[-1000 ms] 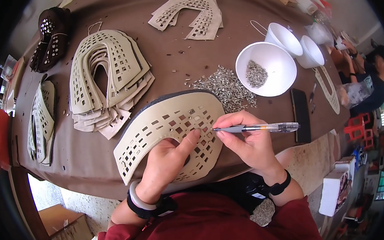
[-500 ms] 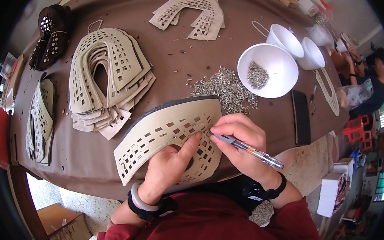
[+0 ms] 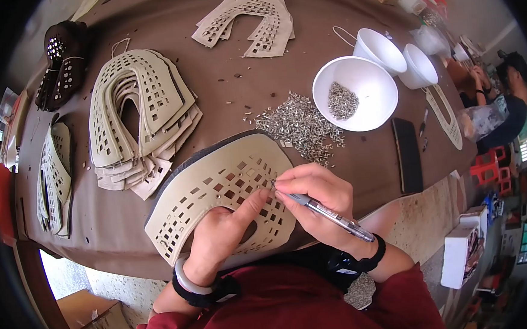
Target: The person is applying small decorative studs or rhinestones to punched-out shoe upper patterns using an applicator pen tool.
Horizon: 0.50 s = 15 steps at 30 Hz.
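A curved beige leather piece (image 3: 179, 213) with rows of square holes and a dark underside is held over the table's near edge. My left hand (image 3: 214, 232) grips it, thumb pressed on top among the holes and fingers hidden beneath. My right hand (image 3: 325, 191) is closed around a clear-barrelled pen (image 3: 339, 218), lying slantwise in the grip. The fingertips of that hand meet the leather close to the left thumb. Something tiny may be pinched there, too small to tell. Just beyond lies a heap of small silvery metal bits (image 3: 300, 126).
White bowls (image 3: 383, 94) stand right of the heap, the nearest with metal bits inside. Similar beige pieces (image 3: 162, 107) are stacked at left, others (image 3: 273, 19) at the back. A dark phone-like slab (image 3: 407, 155) lies at right. Another person (image 3: 508, 113) sits far right.
The whole view has shifted slightly, so table and hands appear further left. Both hands keep their holds on the leather piece and the pen.
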Tool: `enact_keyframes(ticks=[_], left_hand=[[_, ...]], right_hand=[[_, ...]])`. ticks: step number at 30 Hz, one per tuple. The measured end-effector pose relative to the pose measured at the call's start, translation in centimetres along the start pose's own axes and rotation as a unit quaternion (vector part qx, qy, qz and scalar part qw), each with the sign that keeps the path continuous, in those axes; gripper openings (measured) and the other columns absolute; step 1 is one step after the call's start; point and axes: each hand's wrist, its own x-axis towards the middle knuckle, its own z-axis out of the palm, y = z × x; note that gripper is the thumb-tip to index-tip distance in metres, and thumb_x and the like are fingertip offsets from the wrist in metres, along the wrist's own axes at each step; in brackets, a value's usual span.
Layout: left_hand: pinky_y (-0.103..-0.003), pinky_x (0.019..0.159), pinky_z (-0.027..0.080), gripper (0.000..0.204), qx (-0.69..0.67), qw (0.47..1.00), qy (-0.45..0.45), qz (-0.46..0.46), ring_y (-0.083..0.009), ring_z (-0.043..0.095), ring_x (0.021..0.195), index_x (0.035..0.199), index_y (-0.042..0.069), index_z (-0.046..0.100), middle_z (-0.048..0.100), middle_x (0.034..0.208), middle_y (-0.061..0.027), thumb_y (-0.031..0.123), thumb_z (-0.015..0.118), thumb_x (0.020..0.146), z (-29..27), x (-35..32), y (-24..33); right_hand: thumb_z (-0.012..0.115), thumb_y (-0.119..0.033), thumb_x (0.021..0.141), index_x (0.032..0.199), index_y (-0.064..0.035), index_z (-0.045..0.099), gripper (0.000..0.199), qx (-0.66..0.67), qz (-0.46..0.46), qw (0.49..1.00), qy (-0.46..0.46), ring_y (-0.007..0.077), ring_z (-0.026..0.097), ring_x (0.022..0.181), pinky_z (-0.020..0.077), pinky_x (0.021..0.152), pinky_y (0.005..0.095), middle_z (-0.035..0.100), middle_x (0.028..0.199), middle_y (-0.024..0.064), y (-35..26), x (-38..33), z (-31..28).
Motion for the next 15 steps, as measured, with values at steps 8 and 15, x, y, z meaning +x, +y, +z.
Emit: enact_keyframes(ticks=[8,15], left_hand=[[-0.027,0.08,0.051,0.025,0.001,0.999,0.003,0.032,-0.0124,0.064,0.09,0.113,0.003,0.066,0.07,0.103,-0.0046,0.013,0.067,0.091,0.3,0.2,-0.2],[-0.026,0.08,0.051,0.023,0.014,0.996,0.01,0.085,-0.0116,0.064,0.091,0.112,0.003,0.067,0.07,0.102,-0.0042,0.013,0.068,0.091,0.5,0.1,-0.9]], right_hand=[[0.075,0.007,0.073,0.088,-0.0026,0.07,0.018,-0.069,-0.066,0.995,-0.009,0.0218,0.068,0.075,0.0547,0.063,0.0285,0.068,0.089,0.0108,0.0,0.0,-0.4],[0.074,0.002,0.079,0.091,0.0008,0.068,0.013,0.07,0.077,0.995,0.0,0.0156,0.065,0.074,0.0516,0.064,0.0253,0.068,0.089,0.0124,-0.2,0.1,-0.4]])
